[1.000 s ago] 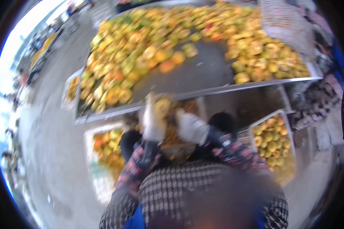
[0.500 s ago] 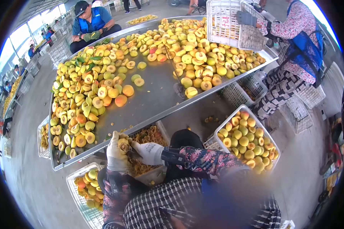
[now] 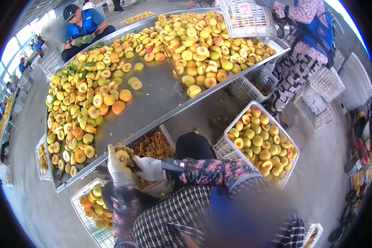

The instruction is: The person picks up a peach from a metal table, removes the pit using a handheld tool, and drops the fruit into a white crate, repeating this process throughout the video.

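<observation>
My left hand (image 3: pixel 119 167), in a white glove, holds a halved peach (image 3: pixel 122 156) cut side up, just below the edge of the metal table (image 3: pixel 161 99). My right hand (image 3: pixel 148 167), also gloved, presses a small dark tool into the peach from the right; the tool is mostly hidden. Both hands hover over a white crate of peach pits and scraps (image 3: pixel 153 146). Peaches, whole and halved, are piled on the table's left (image 3: pixel 76 111) and far right (image 3: pixel 206 49).
A crate of yellow peaches (image 3: pixel 258 144) stands right of my knee, another crate of peaches (image 3: pixel 93 202) at lower left. A seated person in blue (image 3: pixel 84 29) works at the table's far side. A person in a floral top (image 3: pixel 306 33) tips a white crate (image 3: pixel 246 18).
The view has steadied from blur and tilted down slightly. My hands stay together on the peach, now a little lower and further left in the view. The far person's crate has lifted higher.
</observation>
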`<act>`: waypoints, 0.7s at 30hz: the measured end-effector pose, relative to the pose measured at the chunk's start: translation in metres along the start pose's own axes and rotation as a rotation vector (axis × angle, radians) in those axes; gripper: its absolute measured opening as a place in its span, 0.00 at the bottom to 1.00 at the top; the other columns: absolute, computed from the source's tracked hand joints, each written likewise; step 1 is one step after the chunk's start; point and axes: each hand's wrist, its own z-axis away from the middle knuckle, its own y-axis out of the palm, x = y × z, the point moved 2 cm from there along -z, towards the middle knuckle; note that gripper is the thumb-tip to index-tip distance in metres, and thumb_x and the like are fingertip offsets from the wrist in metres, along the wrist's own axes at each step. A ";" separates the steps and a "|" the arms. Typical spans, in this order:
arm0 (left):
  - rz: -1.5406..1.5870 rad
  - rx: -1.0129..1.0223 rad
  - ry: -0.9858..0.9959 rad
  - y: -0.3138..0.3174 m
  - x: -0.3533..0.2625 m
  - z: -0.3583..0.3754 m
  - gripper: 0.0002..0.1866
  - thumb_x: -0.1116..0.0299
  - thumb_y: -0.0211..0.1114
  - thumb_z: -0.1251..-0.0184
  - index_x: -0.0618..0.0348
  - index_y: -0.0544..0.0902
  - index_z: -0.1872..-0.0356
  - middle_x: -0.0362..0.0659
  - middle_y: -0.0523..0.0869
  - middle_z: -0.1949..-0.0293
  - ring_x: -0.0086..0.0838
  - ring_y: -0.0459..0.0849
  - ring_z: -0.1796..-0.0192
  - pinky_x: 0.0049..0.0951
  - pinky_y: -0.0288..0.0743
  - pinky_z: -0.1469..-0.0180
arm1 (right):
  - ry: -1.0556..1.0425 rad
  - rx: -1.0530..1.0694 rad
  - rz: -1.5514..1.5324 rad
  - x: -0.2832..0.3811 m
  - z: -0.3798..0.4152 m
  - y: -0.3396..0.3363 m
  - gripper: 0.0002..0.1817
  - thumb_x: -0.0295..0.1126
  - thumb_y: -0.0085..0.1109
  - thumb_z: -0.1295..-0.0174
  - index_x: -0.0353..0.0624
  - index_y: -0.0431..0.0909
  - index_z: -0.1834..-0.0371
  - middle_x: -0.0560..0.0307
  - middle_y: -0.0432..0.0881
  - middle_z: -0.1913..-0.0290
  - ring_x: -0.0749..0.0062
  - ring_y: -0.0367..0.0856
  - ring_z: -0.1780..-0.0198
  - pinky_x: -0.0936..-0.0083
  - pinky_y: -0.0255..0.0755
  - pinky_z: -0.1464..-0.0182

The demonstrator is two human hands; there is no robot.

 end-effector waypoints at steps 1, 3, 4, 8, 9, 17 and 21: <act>0.014 -0.029 0.033 0.005 0.000 0.004 0.20 0.53 0.55 0.25 0.60 0.77 0.69 0.44 0.80 0.72 0.31 0.80 0.68 0.28 0.76 0.62 | -0.016 0.002 -0.007 -0.004 0.000 0.001 0.22 0.32 0.56 0.38 0.34 0.64 0.44 0.33 0.81 0.61 0.38 0.80 0.56 0.55 0.74 0.55; 0.042 -0.090 0.097 0.014 -0.001 0.010 0.20 0.52 0.55 0.25 0.60 0.77 0.69 0.44 0.79 0.72 0.31 0.79 0.68 0.29 0.76 0.61 | -0.046 0.009 -0.022 0.005 -0.001 -0.009 0.23 0.31 0.56 0.39 0.34 0.64 0.44 0.33 0.81 0.61 0.38 0.80 0.55 0.55 0.73 0.53; -0.082 -0.066 0.114 0.011 -0.001 0.009 0.21 0.51 0.55 0.26 0.60 0.77 0.69 0.44 0.79 0.73 0.32 0.79 0.69 0.30 0.76 0.61 | 0.077 0.154 0.016 0.011 -0.001 -0.020 0.22 0.31 0.55 0.38 0.34 0.64 0.44 0.34 0.81 0.61 0.39 0.80 0.55 0.55 0.74 0.53; -0.188 -0.030 0.016 0.002 -0.003 0.003 0.21 0.50 0.55 0.26 0.60 0.76 0.69 0.44 0.78 0.73 0.33 0.79 0.69 0.32 0.77 0.61 | 0.083 0.152 0.037 0.005 -0.001 -0.021 0.23 0.33 0.54 0.38 0.33 0.64 0.43 0.34 0.81 0.60 0.40 0.80 0.54 0.56 0.73 0.53; -0.115 -0.040 -0.047 0.002 -0.003 0.002 0.21 0.50 0.55 0.26 0.60 0.76 0.69 0.44 0.78 0.73 0.33 0.79 0.69 0.33 0.77 0.61 | 0.051 0.093 0.058 -0.001 -0.002 -0.011 0.23 0.34 0.55 0.39 0.33 0.66 0.44 0.34 0.81 0.58 0.41 0.80 0.53 0.56 0.73 0.52; -0.265 0.160 -0.196 -0.022 -0.005 -0.016 0.21 0.51 0.57 0.27 0.62 0.77 0.67 0.47 0.80 0.70 0.37 0.81 0.66 0.35 0.78 0.59 | 0.145 0.279 0.126 -0.003 -0.007 -0.019 0.23 0.35 0.58 0.41 0.35 0.68 0.45 0.35 0.81 0.57 0.43 0.81 0.53 0.58 0.74 0.52; 0.002 0.053 -0.182 0.019 -0.020 0.014 0.22 0.50 0.54 0.26 0.62 0.78 0.67 0.46 0.81 0.68 0.34 0.82 0.65 0.33 0.78 0.56 | 0.115 0.192 0.044 -0.001 -0.006 -0.018 0.23 0.36 0.58 0.41 0.37 0.68 0.45 0.37 0.82 0.59 0.43 0.82 0.54 0.58 0.75 0.54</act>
